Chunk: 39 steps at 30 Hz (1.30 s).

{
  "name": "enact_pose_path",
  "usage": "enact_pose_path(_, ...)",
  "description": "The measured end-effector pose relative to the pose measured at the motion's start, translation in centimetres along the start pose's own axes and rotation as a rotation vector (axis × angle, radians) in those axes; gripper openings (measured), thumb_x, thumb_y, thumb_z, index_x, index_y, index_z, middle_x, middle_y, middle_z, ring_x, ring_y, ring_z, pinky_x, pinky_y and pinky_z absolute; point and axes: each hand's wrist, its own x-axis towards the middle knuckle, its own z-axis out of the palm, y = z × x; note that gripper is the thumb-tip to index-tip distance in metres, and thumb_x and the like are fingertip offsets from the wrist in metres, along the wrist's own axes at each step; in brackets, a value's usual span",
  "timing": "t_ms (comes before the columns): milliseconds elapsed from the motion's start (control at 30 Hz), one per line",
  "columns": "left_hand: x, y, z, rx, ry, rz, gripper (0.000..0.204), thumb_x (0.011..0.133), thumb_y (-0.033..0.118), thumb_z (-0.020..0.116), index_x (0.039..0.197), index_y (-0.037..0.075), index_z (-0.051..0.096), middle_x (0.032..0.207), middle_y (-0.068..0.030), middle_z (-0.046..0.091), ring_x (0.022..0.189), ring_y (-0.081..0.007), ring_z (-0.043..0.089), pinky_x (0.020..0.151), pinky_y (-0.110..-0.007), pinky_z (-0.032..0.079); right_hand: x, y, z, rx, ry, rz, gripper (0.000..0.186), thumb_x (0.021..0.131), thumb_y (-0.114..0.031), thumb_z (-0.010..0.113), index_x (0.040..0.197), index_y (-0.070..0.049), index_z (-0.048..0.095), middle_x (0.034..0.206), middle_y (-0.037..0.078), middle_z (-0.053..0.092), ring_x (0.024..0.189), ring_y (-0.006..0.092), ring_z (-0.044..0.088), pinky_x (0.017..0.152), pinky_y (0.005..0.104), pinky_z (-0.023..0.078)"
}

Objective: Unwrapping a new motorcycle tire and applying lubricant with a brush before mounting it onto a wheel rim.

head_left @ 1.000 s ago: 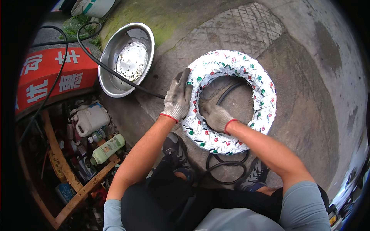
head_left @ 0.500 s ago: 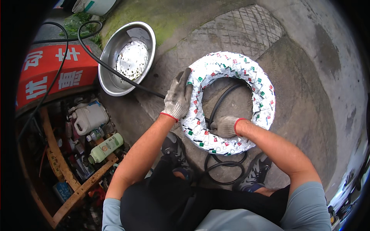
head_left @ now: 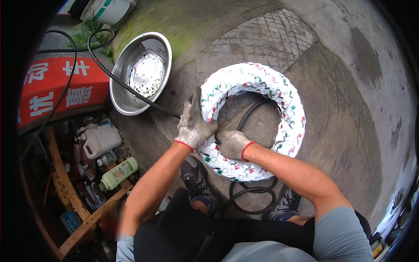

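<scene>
I see bare concrete ground [head_left: 349,87] under flat daylight, stained in dark patches on the right; a moss-green streak [head_left: 174,22] runs across the far left of it; a patch of cross-hatched paving [head_left: 270,39] lies at the far middle. On the left I make out a red sign [head_left: 56,87] with white characters; just beside it, a steel basin [head_left: 139,74] holding water; a black hose [head_left: 118,81] crosses over the basin. A white bucket [head_left: 107,8] stands at the far left edge. Near left, a wooden crate [head_left: 74,205] holds a white jug [head_left: 100,139] and a green bottle [head_left: 118,173], among other clutter too dim to tell.
</scene>
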Motion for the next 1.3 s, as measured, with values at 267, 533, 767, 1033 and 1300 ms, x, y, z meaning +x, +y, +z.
enact_pose_path(267,2.4,-3.0,1.2,0.006,0.040,0.190,0.077,0.087,0.027,0.065,0.151,0.008,0.028,0.141,-0.0302,0.040,0.128,-0.0480,0.044,0.105,-0.049,0.041,5.3,1.3,-0.5,0.272,0.466,0.228,0.029,0.087,-0.015,0.048,0.106,0.000,0.064,0.108,0.026,0.067,0.103,0.0407,0.065,0.090,0.0470,0.051)
enact_pose_path(533,2.4,-5.0,2.8,-0.071,0.106,0.292,0.069,0.092,0.023,0.059,0.151,0.006,0.027,0.137,-0.0306,0.043,0.122,-0.0482,0.047,0.101,-0.051,0.042,4.5,1.8,-2.6,0.011,-0.017,0.035,0.033,0.085,-0.014,0.050,0.108,-0.001,0.069,0.112,0.021,0.069,0.104,0.0355,0.067,0.088,0.0433,0.053)
enact_pose_path(767,2.2,-4.7,2.6,-0.093,0.126,0.307,0.064,0.095,0.020,0.055,0.151,0.005,0.028,0.143,-0.0288,0.039,0.130,-0.0445,0.045,0.106,-0.046,0.040,2.1,0.7,-2.9,-0.087,-0.038,-0.021,0.031,0.086,-0.016,0.051,0.106,-0.002,0.069,0.110,0.020,0.069,0.102,0.0344,0.067,0.088,0.0427,0.053)
enact_pose_path(1033,0.7,-3.7,2.7,-0.151,0.186,0.121,0.090,0.080,0.031,0.072,0.150,0.002,0.024,0.141,-0.0349,0.036,0.127,-0.0469,0.045,0.108,-0.047,0.040,-1.4,0.8,-1.4,-0.137,-0.176,-0.037,0.036,0.087,-0.014,0.047,0.119,-0.006,0.063,0.110,0.018,0.070,0.103,0.0351,0.067,0.089,0.0437,0.052)
enact_pose_path(1300,-1.1,-1.3,0.3,0.014,0.012,-0.073,0.106,0.066,0.020,0.075,0.155,0.015,0.016,0.132,-0.0288,0.042,0.117,-0.0472,0.054,0.100,-0.049,0.048,-1.4,0.1,1.8,0.107,0.161,-0.046,0.031,0.092,-0.020,0.047,0.112,-0.001,0.061,0.100,0.024,0.069,0.096,0.0394,0.067,0.085,0.0471,0.052)
